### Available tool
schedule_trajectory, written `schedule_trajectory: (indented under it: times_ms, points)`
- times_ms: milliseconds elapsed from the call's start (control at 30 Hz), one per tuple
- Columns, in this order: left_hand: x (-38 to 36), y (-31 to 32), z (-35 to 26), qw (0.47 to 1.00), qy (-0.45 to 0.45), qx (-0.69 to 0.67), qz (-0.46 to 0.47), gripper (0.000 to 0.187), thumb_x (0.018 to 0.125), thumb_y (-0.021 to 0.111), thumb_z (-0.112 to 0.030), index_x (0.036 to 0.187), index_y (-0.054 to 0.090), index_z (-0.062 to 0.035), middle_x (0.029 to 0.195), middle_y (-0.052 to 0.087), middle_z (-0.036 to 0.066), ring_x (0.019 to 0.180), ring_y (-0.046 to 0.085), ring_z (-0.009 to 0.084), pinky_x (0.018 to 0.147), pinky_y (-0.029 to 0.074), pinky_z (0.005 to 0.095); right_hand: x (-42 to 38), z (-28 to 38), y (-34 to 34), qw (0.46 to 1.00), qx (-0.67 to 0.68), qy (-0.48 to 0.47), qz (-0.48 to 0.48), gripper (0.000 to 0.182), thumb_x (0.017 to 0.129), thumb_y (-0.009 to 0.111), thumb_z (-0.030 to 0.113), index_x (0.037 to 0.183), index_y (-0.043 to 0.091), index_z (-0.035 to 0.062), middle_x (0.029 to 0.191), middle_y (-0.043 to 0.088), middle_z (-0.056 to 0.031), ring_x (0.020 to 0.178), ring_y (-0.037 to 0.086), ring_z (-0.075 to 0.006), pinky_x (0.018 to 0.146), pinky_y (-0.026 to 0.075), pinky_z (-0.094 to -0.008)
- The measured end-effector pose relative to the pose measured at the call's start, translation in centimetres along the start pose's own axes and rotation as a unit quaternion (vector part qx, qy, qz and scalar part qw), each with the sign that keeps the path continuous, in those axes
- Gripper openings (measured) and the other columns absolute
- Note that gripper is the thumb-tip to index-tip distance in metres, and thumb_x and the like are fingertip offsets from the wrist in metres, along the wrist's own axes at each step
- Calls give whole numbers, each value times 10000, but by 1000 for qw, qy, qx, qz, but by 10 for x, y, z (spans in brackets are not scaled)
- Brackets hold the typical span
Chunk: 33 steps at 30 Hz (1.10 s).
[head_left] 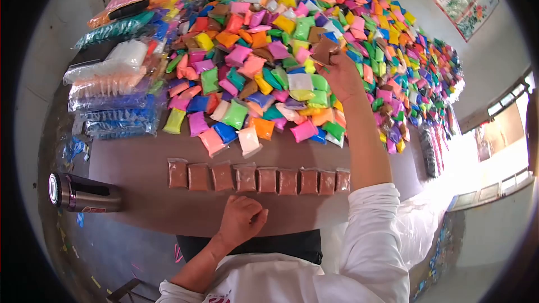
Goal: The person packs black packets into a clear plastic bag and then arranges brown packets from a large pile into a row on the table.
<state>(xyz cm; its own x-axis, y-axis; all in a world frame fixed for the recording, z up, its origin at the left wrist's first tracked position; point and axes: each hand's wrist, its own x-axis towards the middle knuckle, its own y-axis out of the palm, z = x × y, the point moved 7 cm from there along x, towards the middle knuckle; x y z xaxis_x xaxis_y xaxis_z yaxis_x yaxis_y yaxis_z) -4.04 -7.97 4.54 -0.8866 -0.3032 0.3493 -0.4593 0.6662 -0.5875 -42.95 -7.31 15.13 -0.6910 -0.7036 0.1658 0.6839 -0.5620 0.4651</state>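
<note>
My right hand (341, 77) reaches into a big heap of small colored packets (236, 113). Its fingers pinch a brown packet (324, 50) in clear plastic film. My left hand (242, 216) is curled closed near the table's front edge, with nothing visible in it. Just beyond that hand, several brown packets (222, 178) lie side by side in a row across the table (146, 191). The right end of the row lies close to my right forearm.
A dark metal flask (90, 193) lies on its side at the table's left edge. Stacked clear bags of colored packets (112, 101) stand at the left. Clear plastic sheeting (418, 224) hangs at the right. A stool (132, 290) shows at lower left.
</note>
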Motion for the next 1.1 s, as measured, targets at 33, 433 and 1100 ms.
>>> schedule_trajectory:
  times_ms: [33, 433, 1100]
  points:
    - [0, -1, -1, 1000, 7, 0, -8, 181, 807, 728, -135, 694, 593, -91, 725, 632, 55, 747, 618, 274, 729, 431, 403, -12, 2, 2, 999, 33, 23, -28, 218, 885, 595, 71, 1100, 619, 38, 1153, 665, -103, 1065, 632, -233, 930, 511, -419]
    - [0, 7, -1, 1000, 7, 27, -5, 157, 816, 715, -107, 699, 621, -62, 771, 664, 51, 759, 613, 262, 749, 423, 400, -184, -5, -82, 970, -193, 7, -147, 374, 895, 700, 91, 1254, 630, 12, 1083, 690, -45, 983, 633, -119, 879, 490, -278]
    - [4, 15, -8, 997, 16, 76, -6, 156, 797, 706, -46, 698, 586, -54, 750, 633, 67, 728, 592, 276, 719, 407, 390, -381, -4, -182, 828, -461, -22, -318, 271, 893, 596, -32, 1149, 678, 0, 1090, 695, -66, 920, 648, -126, 795, 502, -251]
